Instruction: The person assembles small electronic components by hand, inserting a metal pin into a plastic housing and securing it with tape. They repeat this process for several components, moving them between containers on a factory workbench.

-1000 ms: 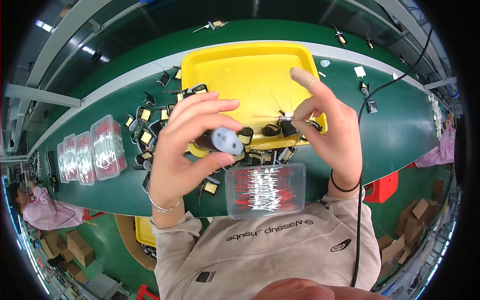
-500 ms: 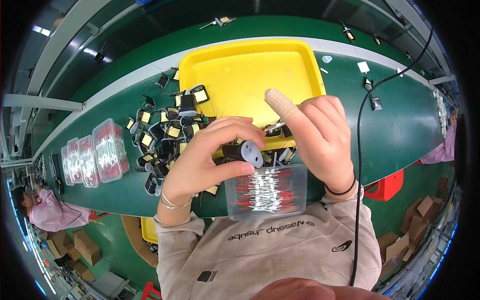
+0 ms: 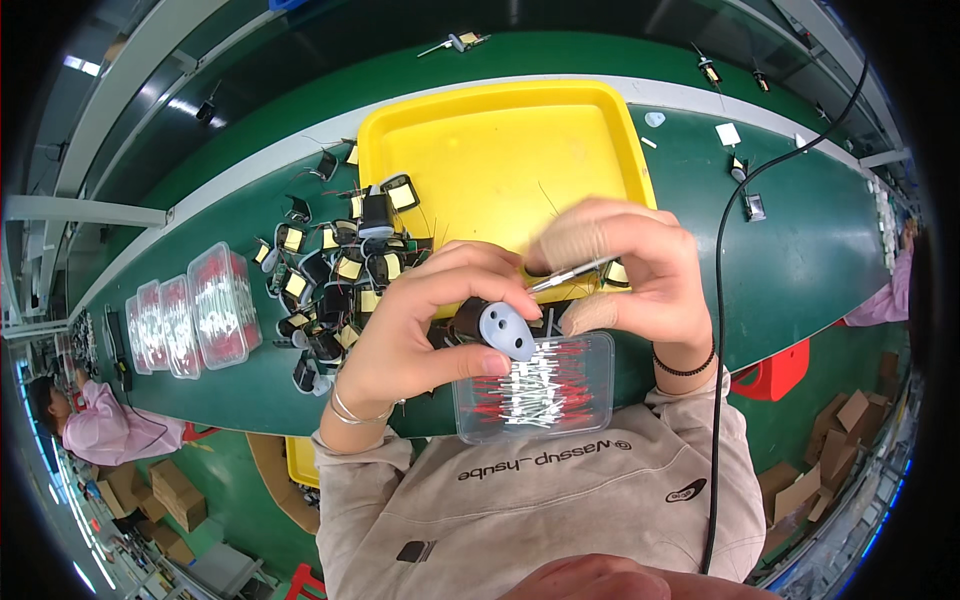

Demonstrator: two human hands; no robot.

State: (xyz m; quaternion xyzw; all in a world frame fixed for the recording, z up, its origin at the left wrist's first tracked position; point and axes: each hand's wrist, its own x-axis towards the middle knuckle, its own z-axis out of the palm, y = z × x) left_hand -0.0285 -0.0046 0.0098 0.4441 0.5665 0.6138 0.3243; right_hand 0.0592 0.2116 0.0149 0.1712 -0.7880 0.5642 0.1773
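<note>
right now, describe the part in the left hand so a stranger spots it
Find the yellow tray on the green bench, then the left hand by its near edge. It grips a black part with a pale grey, holed end. Being held sets it apart from similar parts piled at left.

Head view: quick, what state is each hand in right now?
Left hand: closed around a black part with a grey end.
Right hand: holding a slim silvery tool, fingers partly blurred.
</note>
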